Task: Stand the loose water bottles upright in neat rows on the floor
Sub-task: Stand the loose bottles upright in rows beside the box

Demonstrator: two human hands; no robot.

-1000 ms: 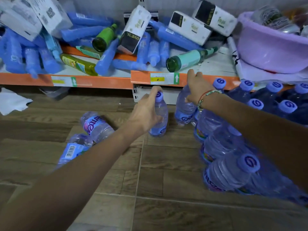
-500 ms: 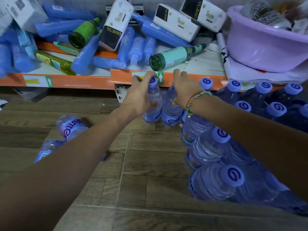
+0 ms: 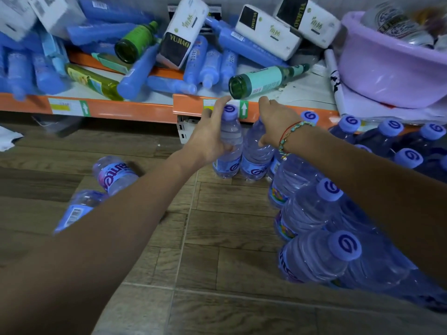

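A water bottle [image 3: 228,146] is held upright in the grip of the left hand [image 3: 208,139], fingers and thumb curled round its shoulder just under the cap, its base on or just above the floor [image 3: 217,238]; which of the two cannot be told. Touching it on the right-hand side of that grip stands a second bottle [image 3: 255,153], held in the grip of the right hand [image 3: 275,122], whose fingers wrap its neck so that the cap is hidden.

Beyond the right grip, and nearer the camera, the standing rows [image 3: 314,213] are packed close. The main risk is judged to be a knock: if either bottle is released while tilted, it could tip into its neighbour, and a chain of falls along the row could follow. The right forearm passes low over the row's caps, so a careless withdrawal could be enough to topple several.

Two loose bottles [image 3: 113,176] lie on their sides well to the left of the left grip, close under the left forearm; a roll could be started by a brush of that arm.

Directly above both grips, a green glass bottle [image 3: 263,81] lies at the shelf edge [image 3: 145,110], and it could be dislodged if a hand is lifted carelessly.
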